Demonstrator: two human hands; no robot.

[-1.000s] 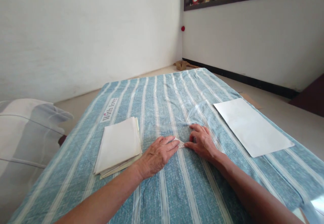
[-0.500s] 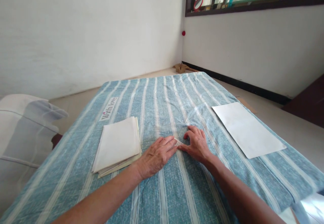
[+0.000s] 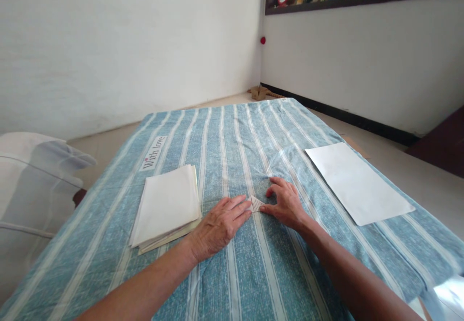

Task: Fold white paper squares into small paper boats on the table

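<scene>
A small folded piece of paper (image 3: 255, 204) with print on it lies on the striped cloth, its visible part roughly triangular. My left hand (image 3: 222, 224) rests flat with fingers stretched out, the fingertips on the paper's left side. At its right corner is the thumb of my right hand (image 3: 286, 205); the index finger curves away from the thumb, leaving a gap between them. Part of the paper is hidden under my left fingertips. Left of my left hand lies a stack of paper sheets (image 3: 168, 207), white on top with yellowish edges below.
The blue and white striped cloth (image 3: 213, 166) covers the table. A single white sheet (image 3: 357, 183) lies along its right side. A "With love" label (image 3: 154, 153) shows at the left. Sheer white fabric (image 3: 39, 181) hangs beyond the left edge.
My hands have moved slightly apart, and more of the folded paper shows between them. The view has tilted down a little.
</scene>
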